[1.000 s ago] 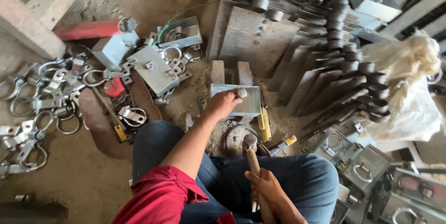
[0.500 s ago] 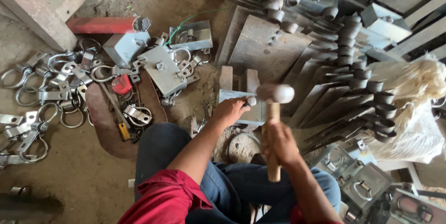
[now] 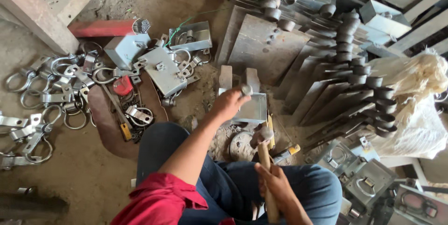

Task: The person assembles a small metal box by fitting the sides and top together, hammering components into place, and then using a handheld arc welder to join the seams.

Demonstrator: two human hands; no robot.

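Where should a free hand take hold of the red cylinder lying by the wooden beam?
Around the middle of the red cylinder, from above, grip closing across its width. It lies flat on the dirt floor with its long side exposed; the right end looks rough and bristly, and the beam crowds the left end.

Bare dirt floor (image 3: pixel 177 1) ahead; metal rings (image 3: pixel 51 94) left; stacked plates (image 3: pixel 345 80) right

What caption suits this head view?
Left hand steadies a metal bracket; right hand grips a wooden-handled hammer.
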